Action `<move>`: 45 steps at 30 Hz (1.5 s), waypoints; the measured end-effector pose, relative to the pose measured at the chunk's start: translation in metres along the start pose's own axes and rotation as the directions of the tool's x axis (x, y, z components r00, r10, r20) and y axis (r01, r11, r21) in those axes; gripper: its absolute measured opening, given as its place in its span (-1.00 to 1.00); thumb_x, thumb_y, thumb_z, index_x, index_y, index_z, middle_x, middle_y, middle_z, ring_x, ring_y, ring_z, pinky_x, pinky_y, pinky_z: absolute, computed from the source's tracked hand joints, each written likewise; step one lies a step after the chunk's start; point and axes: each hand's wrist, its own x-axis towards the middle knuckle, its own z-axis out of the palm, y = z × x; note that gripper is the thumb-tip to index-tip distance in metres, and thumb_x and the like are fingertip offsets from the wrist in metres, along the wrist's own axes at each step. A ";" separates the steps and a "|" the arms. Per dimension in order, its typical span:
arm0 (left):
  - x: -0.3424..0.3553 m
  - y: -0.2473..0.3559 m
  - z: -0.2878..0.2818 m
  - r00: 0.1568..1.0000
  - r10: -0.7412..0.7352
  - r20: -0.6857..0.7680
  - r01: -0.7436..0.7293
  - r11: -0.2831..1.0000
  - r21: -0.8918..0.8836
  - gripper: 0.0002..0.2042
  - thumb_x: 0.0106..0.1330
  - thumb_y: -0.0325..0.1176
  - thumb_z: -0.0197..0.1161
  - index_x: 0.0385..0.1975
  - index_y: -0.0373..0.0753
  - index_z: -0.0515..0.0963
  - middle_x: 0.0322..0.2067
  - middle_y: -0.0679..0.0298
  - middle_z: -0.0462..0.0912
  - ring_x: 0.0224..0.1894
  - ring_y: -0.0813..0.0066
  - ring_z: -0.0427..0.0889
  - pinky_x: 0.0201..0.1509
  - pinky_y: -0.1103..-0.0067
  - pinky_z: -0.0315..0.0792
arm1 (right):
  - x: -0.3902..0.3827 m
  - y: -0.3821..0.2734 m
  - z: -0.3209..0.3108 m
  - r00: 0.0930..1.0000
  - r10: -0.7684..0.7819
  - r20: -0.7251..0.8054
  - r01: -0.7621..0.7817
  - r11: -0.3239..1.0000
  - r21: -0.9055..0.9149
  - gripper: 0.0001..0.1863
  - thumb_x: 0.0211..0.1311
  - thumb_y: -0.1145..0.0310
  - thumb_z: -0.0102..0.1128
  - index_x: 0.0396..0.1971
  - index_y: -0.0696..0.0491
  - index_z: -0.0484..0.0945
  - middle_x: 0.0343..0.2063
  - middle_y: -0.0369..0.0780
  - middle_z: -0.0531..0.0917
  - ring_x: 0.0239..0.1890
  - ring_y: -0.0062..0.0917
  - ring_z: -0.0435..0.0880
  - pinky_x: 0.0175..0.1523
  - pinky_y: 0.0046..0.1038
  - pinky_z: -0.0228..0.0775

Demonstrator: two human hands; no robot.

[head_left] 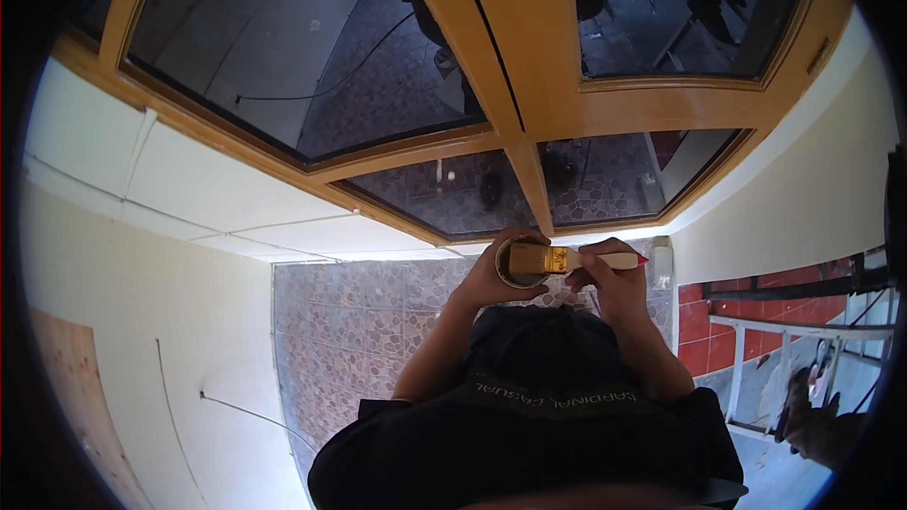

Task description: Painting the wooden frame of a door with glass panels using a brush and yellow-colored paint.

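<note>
My left hand (480,285) is wrapped round a small round paint can (511,280), held in front of my chest with its opening up. A flat paintbrush (619,262) with a pale, red-tipped handle is in my right hand (609,291), the fingers closed round the handle. Its wide bristles (526,260) lie across the can's mouth, coated yellow-brown near the metal band. How much paint the can holds is hard to see. Just beyond my hands stands a yellow-brown wooden frame (529,184) with dark glass panes (416,179).
Pale walls (179,321) rise on the left, with a thin cable (250,411) sticking out. Below me is a stone-patterned floor (350,321). To the right are a white metal frame (803,329), red tiles (723,349) and a dark shape (817,425) I cannot make out.
</note>
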 end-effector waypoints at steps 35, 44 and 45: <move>0.066 0.018 -0.104 0.961 -0.015 0.277 0.006 0.999 0.031 -0.11 -0.23 -0.38 0.64 0.20 -0.22 0.26 0.05 0.21 0.48 0.14 0.43 0.45 0.22 0.48 0.34 | 0.044 0.038 0.067 0.857 -0.505 -0.105 0.511 0.858 0.042 -0.87 0.27 0.48 0.17 -0.31 0.24 0.46 -0.41 0.00 0.64 -0.44 -0.33 0.71 -0.36 -0.39 0.63; 0.093 0.035 -0.130 0.917 0.005 0.398 0.010 0.999 -0.036 -0.17 -0.25 -0.36 0.67 0.11 -0.26 0.33 -0.02 0.22 0.55 0.07 0.44 0.52 0.18 0.47 0.37 | 0.103 0.002 0.129 0.460 -0.812 -0.360 0.883 0.379 0.276 -0.78 0.29 0.41 0.19 -0.18 0.20 0.43 -0.31 0.03 0.62 -0.33 -0.25 0.72 -0.34 -0.35 0.66; 0.094 0.036 -0.131 0.907 0.037 0.419 0.011 0.994 -0.112 -0.19 -0.24 -0.39 0.66 0.09 -0.25 0.34 -0.02 0.21 0.55 0.07 0.44 0.52 0.17 0.47 0.38 | 0.114 -0.004 0.134 0.383 -0.846 -0.372 0.922 0.322 0.216 -0.78 0.29 0.42 0.18 -0.17 0.20 0.42 -0.30 0.02 0.62 -0.30 -0.25 0.72 -0.32 -0.35 0.67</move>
